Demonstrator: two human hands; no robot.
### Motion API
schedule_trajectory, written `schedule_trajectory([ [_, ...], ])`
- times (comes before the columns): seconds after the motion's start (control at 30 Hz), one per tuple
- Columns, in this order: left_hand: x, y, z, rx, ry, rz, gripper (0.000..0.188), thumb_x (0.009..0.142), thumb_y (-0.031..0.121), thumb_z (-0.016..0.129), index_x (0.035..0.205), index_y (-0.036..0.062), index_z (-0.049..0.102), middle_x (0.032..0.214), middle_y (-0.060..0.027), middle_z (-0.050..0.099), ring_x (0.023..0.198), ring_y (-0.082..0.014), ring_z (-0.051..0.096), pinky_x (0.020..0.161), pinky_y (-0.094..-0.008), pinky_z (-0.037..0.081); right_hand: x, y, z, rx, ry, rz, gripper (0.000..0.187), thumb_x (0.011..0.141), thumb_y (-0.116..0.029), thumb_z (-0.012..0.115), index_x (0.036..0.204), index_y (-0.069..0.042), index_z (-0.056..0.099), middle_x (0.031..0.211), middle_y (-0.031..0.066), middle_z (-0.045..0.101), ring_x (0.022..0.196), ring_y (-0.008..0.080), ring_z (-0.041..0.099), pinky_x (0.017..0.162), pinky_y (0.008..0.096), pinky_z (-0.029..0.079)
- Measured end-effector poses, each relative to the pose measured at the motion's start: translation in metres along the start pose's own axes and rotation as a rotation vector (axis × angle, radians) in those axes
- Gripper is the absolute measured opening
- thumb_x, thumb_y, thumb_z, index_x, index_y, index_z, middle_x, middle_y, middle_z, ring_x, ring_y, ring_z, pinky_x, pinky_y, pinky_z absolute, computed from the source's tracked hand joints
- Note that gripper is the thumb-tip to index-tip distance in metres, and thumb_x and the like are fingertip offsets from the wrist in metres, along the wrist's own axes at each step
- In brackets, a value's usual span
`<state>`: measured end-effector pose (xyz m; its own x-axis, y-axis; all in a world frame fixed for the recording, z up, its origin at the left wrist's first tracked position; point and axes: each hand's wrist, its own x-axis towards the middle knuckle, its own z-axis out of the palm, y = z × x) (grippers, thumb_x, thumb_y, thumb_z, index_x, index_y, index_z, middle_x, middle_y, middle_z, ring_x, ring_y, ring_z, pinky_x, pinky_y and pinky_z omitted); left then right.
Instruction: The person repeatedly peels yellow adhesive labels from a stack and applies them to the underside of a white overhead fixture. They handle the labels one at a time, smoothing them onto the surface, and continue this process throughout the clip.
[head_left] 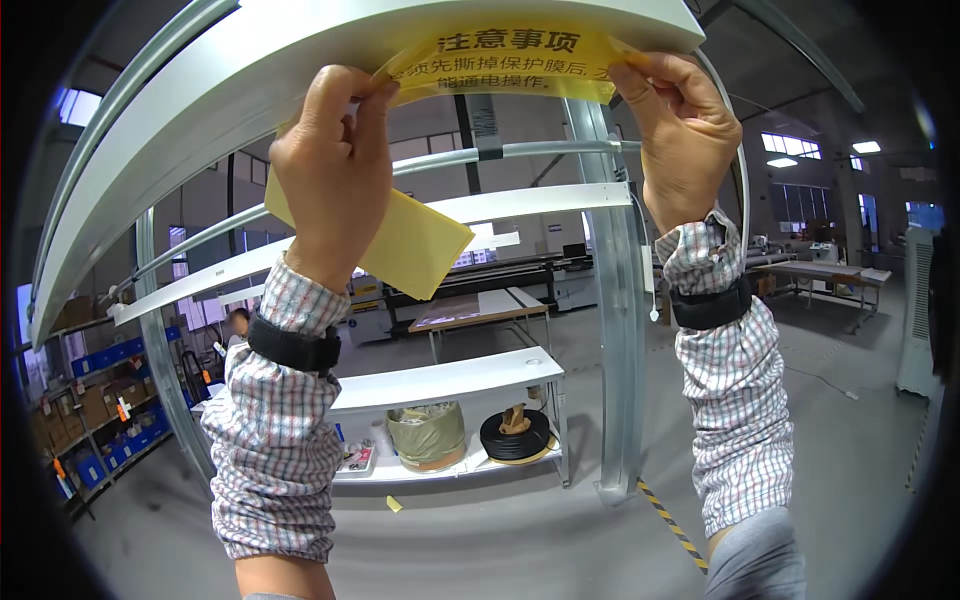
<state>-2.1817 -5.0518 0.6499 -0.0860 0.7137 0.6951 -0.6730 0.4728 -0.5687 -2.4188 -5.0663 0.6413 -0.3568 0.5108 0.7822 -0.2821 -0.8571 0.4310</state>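
Observation:
Overhead, a yellow sticker (pixel 500 62) with dark printing is stretched against the lower edge of a long white panel (pixel 215 85). My left hand (pixel 335 165) is closed, pinching the sticker's left end between thumb and finger. Behind that same hand, a plain pale-yellow sheet (pixel 415 245) hangs at a slant; the hand hides how it is held. At the sticker's other end, my right hand (pixel 690 130) pinches the corner between thumb and forefinger, close to the panel's right end.
A metal post (pixel 620 330) and rails stand behind my hands. A white bench (pixel 450 375) holds a bagged tub (pixel 427 436) and a black coil (pixel 515 436) on its lower shelf. Shelving with blue bins (pixel 110 355) is at left. A yellow scrap (pixel 394 504) lies on the floor.

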Motion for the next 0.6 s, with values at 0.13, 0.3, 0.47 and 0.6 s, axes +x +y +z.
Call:
schedule_trajectory([
  [0.13,0.004,-0.004,-0.008,0.014,0.001,0.002,0.012,0.082,0.007,0.064,0.08,0.006,0.052,0.065,-0.0036,0.061,0.041,-0.0066,0.048,0.038,-0.0222,0.037,0.001,-0.003,0.014,-0.025,0.047,-0.008,0.014,0.071,-0.018,0.076,0.081,-0.011,0.07,0.08,-0.0008,0.066,0.077,0.0117,0.056,0.071,0.0271,0.047],
  [0.3,0.006,-0.003,-0.015,0.031,-0.021,-0.024,0.012,0.082,0.007,0.064,0.079,0.006,0.052,0.063,-0.0032,0.06,0.04,-0.0077,0.048,0.037,-0.0229,0.036,0.001,-0.006,0.02,-0.111,0.081,-0.05,0.015,0.071,-0.019,0.076,0.081,-0.01,0.071,0.08,-0.0011,0.064,0.078,0.012,0.056,0.072,0.0279,0.047],
  [0.47,0.012,0.0,-0.015,0.024,-0.004,-0.007,0.013,0.08,0.007,0.065,0.079,0.0062,0.052,0.063,-0.0042,0.06,0.041,-0.0115,0.05,0.04,-0.0252,0.039,0.003,-0.009,0.022,-0.073,0.105,-0.019,0.016,0.072,-0.019,0.076,0.082,-0.008,0.07,0.079,-0.0004,0.064,0.079,0.0121,0.057,0.072,0.0281,0.047],
  [0.6,0.011,0.004,-0.014,0.067,-0.025,-0.044,0.012,0.081,0.007,0.064,0.079,0.0051,0.052,0.064,-0.005,0.061,0.044,-0.0112,0.053,0.042,-0.0248,0.04,0.002,-0.013,0.021,-0.084,0.105,0.052,0.016,0.072,-0.018,0.075,0.083,-0.008,0.07,0.078,0.0005,0.065,0.079,0.0124,0.058,0.072,0.0282,0.047],
])
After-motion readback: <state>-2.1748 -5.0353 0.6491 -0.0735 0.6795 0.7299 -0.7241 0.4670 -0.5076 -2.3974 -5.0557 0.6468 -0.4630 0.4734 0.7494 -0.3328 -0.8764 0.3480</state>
